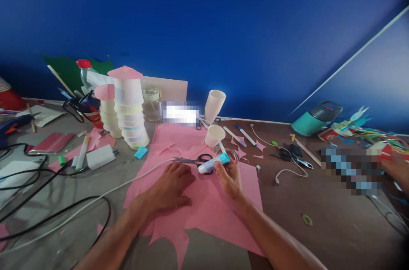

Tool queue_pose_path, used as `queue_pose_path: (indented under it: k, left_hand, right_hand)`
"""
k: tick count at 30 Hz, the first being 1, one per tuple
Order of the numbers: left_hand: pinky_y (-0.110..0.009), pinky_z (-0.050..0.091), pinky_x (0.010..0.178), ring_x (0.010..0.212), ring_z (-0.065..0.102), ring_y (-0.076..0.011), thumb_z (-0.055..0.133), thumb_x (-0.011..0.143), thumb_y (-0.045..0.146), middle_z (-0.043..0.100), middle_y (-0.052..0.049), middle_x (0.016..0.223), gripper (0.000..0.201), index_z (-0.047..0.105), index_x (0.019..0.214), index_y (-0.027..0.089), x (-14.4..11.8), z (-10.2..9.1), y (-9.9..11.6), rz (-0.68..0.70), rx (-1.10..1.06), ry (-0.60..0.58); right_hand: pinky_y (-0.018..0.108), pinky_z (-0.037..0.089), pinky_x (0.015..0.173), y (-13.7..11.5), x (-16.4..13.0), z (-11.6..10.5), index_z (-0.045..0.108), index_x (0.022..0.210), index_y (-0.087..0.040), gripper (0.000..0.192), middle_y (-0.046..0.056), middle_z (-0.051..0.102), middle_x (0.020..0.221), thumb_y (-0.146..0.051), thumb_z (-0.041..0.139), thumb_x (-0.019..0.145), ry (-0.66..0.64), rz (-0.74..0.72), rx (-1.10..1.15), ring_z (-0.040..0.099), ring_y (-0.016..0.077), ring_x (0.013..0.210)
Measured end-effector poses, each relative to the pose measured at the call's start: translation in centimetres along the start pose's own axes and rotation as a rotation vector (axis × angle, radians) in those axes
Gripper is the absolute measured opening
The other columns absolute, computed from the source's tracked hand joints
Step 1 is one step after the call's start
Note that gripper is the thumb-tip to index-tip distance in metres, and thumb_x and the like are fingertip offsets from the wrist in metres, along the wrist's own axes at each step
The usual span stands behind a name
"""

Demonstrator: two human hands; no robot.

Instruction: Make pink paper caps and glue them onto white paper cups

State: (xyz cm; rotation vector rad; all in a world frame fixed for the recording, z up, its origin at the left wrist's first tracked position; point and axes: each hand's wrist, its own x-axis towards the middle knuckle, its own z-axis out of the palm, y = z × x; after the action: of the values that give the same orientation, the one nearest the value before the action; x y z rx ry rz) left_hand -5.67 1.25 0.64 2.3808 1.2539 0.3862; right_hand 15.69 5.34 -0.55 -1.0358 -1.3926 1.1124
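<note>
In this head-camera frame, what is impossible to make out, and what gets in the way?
- Head view: the glue stick label is too small to read; the right hand covers its end.
- The scissors handles are partly hidden behind the glue stick.
- What lies under the left hand, flat on the pink paper.
- Two pixelated patches hide items beside the cups and at right.

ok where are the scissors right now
In the head view, the scissors lie on the pink paper at centre, just beyond the left hand and beside the glue tube in the right hand.
</note>
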Motion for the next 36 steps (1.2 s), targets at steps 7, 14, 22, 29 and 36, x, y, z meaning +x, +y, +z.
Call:
queue_pose_path:
  k: [7, 14, 22, 29, 36]
  left_hand:
    - [-0.039, 0.044, 0.087, 0.093, 0.058, -0.0245, 0.055, 0.087, 0.019, 0.068, -0.007, 0.1, 0.012, 0.067, 0.088, 0.02, 0.1, 0.1, 0.0, 0.084, -0.025, 0.054]
    - [-0.029, 0.04, 0.065, 0.071, 0.053, -0.0166, 0.049, 0.092, 0.024, 0.062, -0.003, 0.078, 0.02, 0.061, 0.077, 0.019, 0.5, -0.1, 0.5, -0.202, -0.494, 0.364]
    - [-0.022, 0.039, 0.056, 0.059, 0.049, -0.0106, 0.077, 0.072, 0.047, 0.056, 0.004, 0.067, 0.033, 0.061, 0.075, 0.018, 0.8, 0.7, -1.2, -0.62, -1.308, 0.589]
    - [-0.024, 0.044, 0.058, 0.065, 0.058, -0.0142, 0.063, 0.078, 0.025, 0.062, 0.001, 0.074, 0.015, 0.063, 0.092, 0.018, 0.8, 1.8, -1.4, -0.522, -0.921, 0.513]
    - [-0.053, 0.041, 0.11, 0.126, 0.052, -0.0282, 0.049, 0.076, 0.004, 0.064, -0.009, 0.127, 0.04, 0.067, 0.107, 0.024, 0.4, 1.4, -0.5, 0.053, -0.164, 0.438]
  right_hand:
    - [0.031, 0.046, 0.059, 0.0, 0.1, 0.2, 0.056, 0.073, -0.023, 0.042, -0.002, 0.055, 0.062, -0.063, 0.066, 0.082, 0.061, 0.012, 0.03, 0.05, 0.0151, 0.058]
    - [0.029, 0.039, 0.052, 0.2, 0.6, -0.1, 0.054, 0.066, -0.023, 0.047, -0.004, 0.045, 0.053, -0.067, 0.066, 0.078, 0.125, 0.032, 0.074, 0.041, 0.0139, 0.051]
    - [0.027, 0.034, 0.05, 1.2, 1.3, -0.5, 0.054, 0.073, -0.023, 0.042, -0.007, 0.045, 0.054, -0.063, 0.069, 0.077, 0.274, 0.038, 0.184, 0.04, 0.012, 0.05]
    - [0.025, 0.034, 0.05, 0.9, 1.3, -0.5, 0.058, 0.09, -0.023, 0.036, -0.006, 0.053, 0.056, -0.056, 0.069, 0.081, 0.284, 0.007, 0.298, 0.044, 0.0119, 0.051]
    - [0.028, 0.036, 0.051, 0.1, 0.7, -0.1, 0.057, 0.095, -0.021, 0.035, -0.004, 0.056, 0.055, -0.054, 0.064, 0.086, 0.216, -0.032, 0.223, 0.048, 0.013, 0.051]
